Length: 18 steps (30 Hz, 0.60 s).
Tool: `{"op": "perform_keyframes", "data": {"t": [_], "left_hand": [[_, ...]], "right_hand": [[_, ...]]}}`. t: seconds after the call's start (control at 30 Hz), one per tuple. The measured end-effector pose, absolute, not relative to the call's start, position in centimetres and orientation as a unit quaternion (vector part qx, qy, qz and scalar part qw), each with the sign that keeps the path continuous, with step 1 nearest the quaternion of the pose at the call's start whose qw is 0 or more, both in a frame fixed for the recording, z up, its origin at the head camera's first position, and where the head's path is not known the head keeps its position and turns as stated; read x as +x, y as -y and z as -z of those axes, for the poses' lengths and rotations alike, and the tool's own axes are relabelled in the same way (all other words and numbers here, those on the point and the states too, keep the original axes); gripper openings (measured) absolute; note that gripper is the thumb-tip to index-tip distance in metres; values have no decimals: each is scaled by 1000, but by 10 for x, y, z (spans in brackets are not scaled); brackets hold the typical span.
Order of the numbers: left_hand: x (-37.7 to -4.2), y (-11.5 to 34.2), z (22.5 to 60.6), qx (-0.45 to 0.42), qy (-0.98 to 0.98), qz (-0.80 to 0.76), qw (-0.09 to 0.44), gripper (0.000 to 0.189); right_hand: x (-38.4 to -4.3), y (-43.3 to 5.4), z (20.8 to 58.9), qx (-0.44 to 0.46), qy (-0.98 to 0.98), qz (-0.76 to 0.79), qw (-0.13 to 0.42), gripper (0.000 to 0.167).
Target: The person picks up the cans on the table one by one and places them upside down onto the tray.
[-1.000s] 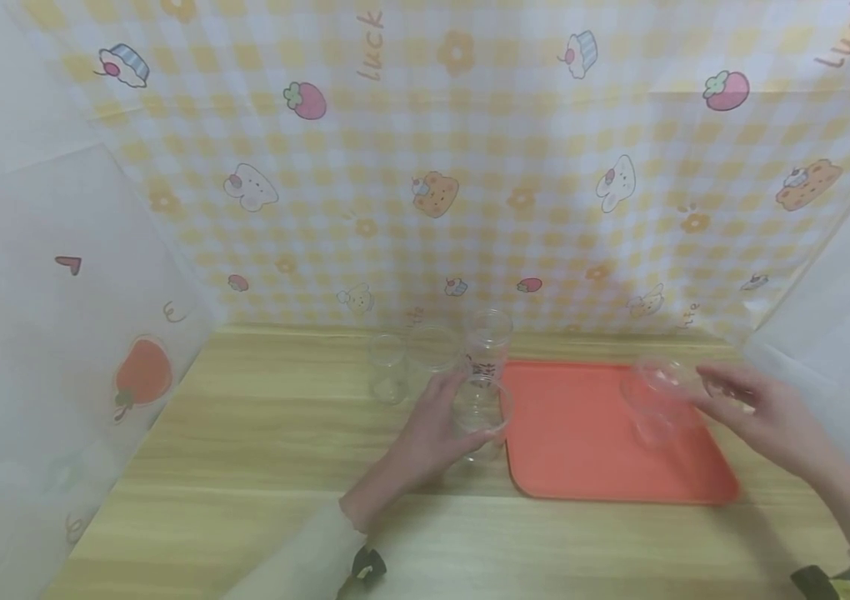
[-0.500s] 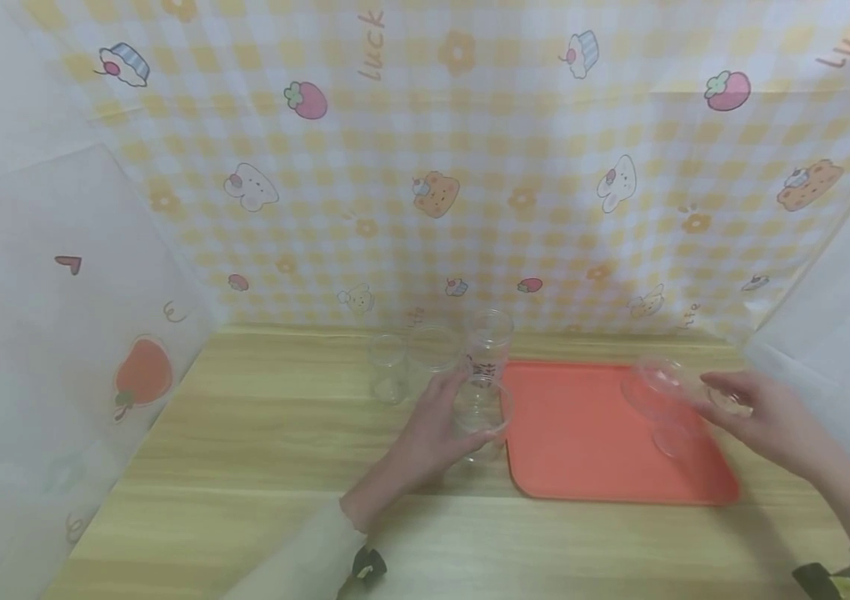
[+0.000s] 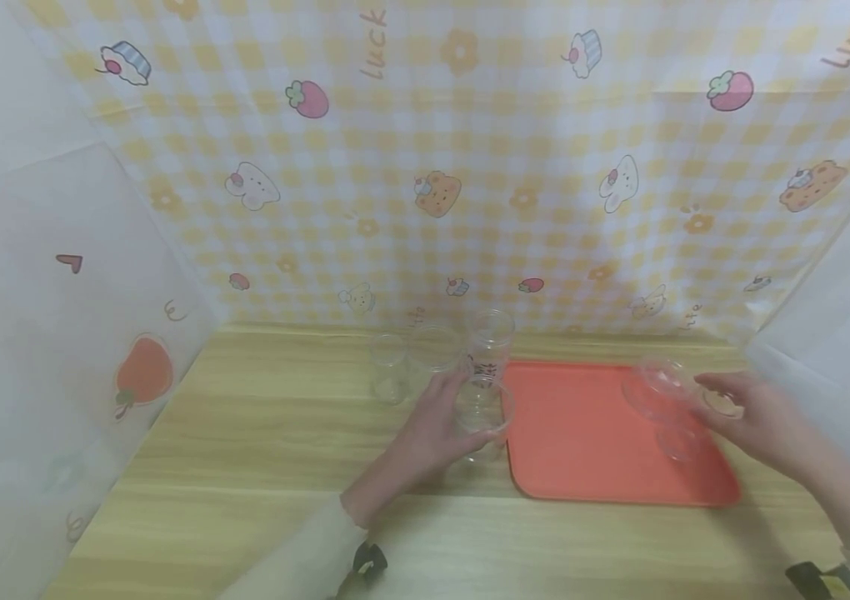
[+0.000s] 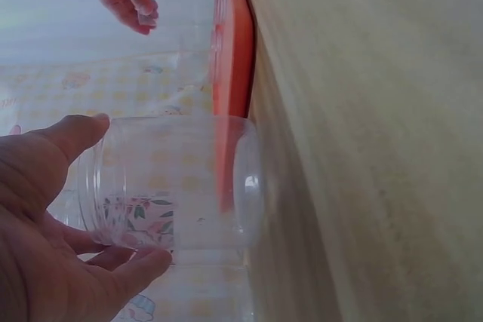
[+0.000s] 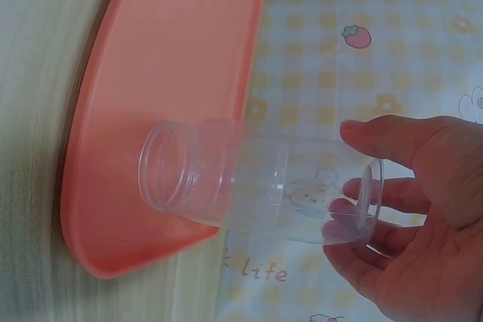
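Observation:
My left hand point(image 3: 436, 425) grips a clear plastic jar point(image 4: 204, 186) near its mouth. Thumb and fingers lie on opposite sides of the rim, and the jar stands upright beside the tray's left edge. Over the right part of the red tray point(image 3: 582, 442), my right hand point(image 3: 758, 417) holds a clear plastic container point(image 5: 302, 186). In the right wrist view its thumb and fingers curl round the wide end, while the narrower, ringed end reaches over the tray. Transparent outlines overlap there, so I cannot tell whether a second container stands behind it.
Behind my left hand stand several clear containers: a narrow one point(image 3: 389, 379), a wider one point(image 3: 434, 350) and a tall cup point(image 3: 491, 329) with dark print. All are on the wooden table point(image 3: 260, 433). A yellow checked cloth point(image 3: 365, 150) hangs along the back.
The lower ring of the clear container over the tray has shifted right and slightly toward me. My right hand has moved only a little. The left hand stays on its jar.

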State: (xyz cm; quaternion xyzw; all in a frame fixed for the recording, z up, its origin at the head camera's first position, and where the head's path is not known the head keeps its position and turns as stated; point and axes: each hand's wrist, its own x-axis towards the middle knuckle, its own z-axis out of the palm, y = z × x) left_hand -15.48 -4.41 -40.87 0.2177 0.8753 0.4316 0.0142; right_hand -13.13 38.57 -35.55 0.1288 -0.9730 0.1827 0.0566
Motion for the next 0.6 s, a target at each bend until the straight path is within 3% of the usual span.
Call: {"op": "perform_keyframes", "data": {"t": [0.6], "left_hand": [[-156, 39, 399, 214, -908, -359, 27, 109]], "right_hand": [[-131, -383, 357, 154, 969, -172, 82, 50]]}}
